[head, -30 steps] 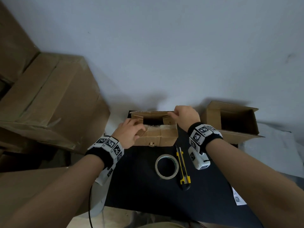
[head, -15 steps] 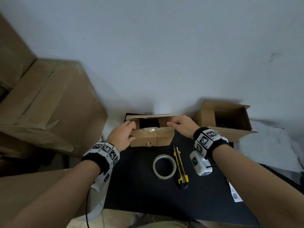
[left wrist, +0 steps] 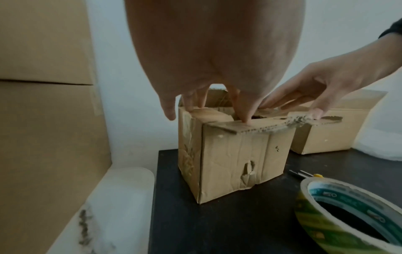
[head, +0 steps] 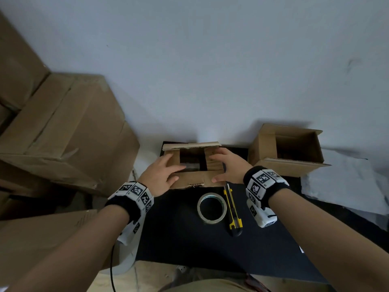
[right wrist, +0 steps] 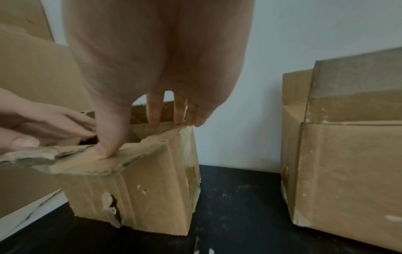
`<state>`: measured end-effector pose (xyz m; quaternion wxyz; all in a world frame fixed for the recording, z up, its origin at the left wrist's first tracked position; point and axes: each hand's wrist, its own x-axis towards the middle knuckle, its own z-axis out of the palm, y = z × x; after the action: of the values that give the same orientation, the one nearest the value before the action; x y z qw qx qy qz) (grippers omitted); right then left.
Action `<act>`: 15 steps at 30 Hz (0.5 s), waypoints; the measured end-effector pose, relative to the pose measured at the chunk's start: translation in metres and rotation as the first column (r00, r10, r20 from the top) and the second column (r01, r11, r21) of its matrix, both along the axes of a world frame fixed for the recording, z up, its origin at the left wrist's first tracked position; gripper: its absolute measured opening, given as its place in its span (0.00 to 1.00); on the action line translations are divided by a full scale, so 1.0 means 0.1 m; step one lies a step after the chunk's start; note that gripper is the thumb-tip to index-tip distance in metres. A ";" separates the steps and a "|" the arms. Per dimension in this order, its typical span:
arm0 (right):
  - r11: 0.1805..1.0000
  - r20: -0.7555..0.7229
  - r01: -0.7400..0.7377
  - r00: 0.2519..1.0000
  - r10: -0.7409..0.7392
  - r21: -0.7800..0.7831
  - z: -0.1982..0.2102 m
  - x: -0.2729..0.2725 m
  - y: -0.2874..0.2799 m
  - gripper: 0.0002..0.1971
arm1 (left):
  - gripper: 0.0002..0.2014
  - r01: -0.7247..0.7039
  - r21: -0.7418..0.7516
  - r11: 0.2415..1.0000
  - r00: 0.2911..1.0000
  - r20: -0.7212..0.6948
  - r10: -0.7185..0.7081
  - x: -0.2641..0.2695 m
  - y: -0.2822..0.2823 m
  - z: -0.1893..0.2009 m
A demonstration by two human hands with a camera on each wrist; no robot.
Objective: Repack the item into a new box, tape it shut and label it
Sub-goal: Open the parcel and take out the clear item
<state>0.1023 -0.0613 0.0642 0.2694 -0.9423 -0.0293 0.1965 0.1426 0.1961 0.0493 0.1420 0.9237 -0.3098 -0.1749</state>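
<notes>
left hand (head: pixel 161 174): spread flat on the left inner flap of the worn box (head: pixel 193 165), fingers straight and pressing down, thumb on the near flap, gripping nothing.
right hand (head: pixel 228 166): mirrors it on the right inner flap, fingers extended, thumb planted on the torn near flap, nothing clasped.
worn box: stands upright on the black mat (head: pixel 189 234), just in front of the wall, its top partly open; its front is dented and ripped low down.
item: something dark and shiny shows through the gap between the two hands, down inside; what it is cannot be told.
new box (head: pixel 288 152): sits open to the right, apart from the worn one and, by the look of it, waiting.
tape roll (head: pixel 212 208): lies flat near the person, utility knife (head: pixel 232 209) just beside it.
risk: the near flap's edge is frayed, so a hard push probably tears it further.
risk two: the opening looks narrow; pulling the item through could snag it on the inner flaps or drag the light box along the mat.
</notes>
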 end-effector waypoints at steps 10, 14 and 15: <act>0.994 0.032 0.020 0.999 -0.017 -0.112 -0.11 -0.07 0.09 0.39 | 0.13 -0.032 0.087 0.996 0.999 0.036 0.029 -0.01 -0.06 0.05; 0.988 0.048 -0.014 0.999 0.022 -0.151 -0.09 -0.07 0.10 0.38 | 0.17 -0.131 0.004 0.991 0.984 0.121 0.130 -0.07 -0.05 0.12; 0.985 0.054 -0.033 0.998 0.043 -0.168 -0.09 -0.06 0.11 0.38 | 0.19 -0.152 -0.006 0.988 0.978 0.147 0.151 -0.07 -0.04 0.13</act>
<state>0.0958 -0.0504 0.0557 0.1847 -0.9661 -0.0384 0.1762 0.1357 0.1924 0.0628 0.1291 0.9554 -0.2476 -0.0960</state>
